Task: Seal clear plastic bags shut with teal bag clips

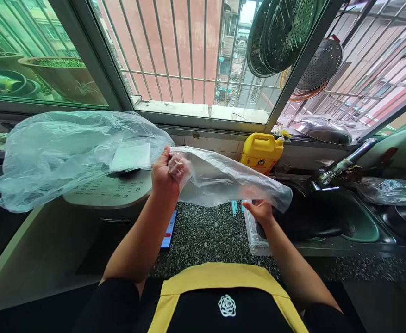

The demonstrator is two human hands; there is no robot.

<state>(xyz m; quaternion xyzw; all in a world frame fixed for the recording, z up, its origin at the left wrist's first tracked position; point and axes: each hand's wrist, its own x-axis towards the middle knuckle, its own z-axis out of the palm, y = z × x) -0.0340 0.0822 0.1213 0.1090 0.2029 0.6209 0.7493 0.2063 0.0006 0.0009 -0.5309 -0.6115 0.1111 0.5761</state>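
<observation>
A long translucent plastic bag [216, 180] stretches sideways across the middle, above the counter. My left hand [166, 171] is closed on its left end, and the curled fingers show through the film. Under the bag's right part is my right hand [262, 210], with its thumb held apart and its fingers partly hidden behind the film. It looks open; whether it touches the bag is hard to see. Below that hand lies a clear plastic tray or lid [256, 240]. Small turquoise strips [234, 208] lie on the counter beside it.
A large crumpled plastic cover [60, 148] drapes over a white appliance [109, 192] on the left. On the speckled counter [209, 245] lies a phone [168, 231]. A yellow jug [262, 150] stands by the window; the faucet [345, 164] and sink [369, 226] are right.
</observation>
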